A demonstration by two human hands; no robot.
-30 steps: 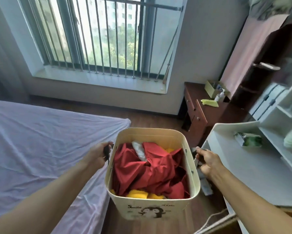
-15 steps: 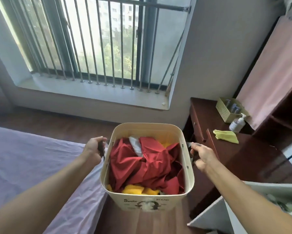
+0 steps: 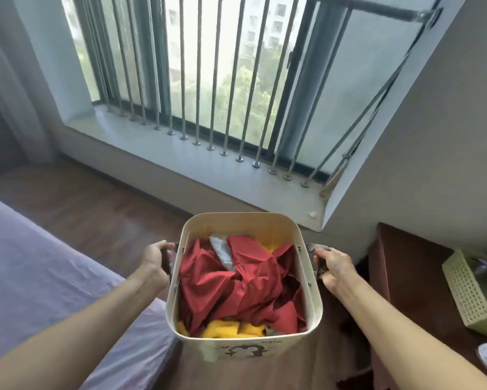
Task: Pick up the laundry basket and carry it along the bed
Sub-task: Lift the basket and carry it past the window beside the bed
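Note:
A cream laundry basket with a cartoon print on its near side hangs in the air in front of me, above the wooden floor. Red, yellow and white clothes fill it. My left hand is closed around the dark handle on the basket's left side. My right hand grips the handle on its right side. The bed, covered in a lilac sheet, lies at my lower left, its corner just beside the basket.
A barred window with a wide sill fills the wall ahead. A dark wooden dresser stands at the right with a woven yellow-green box on it. Wooden floor runs between bed and window.
I have walked forward with the basket in both hands. The window is much closer, the white desk at the right has dropped out of view, and less of the bed shows.

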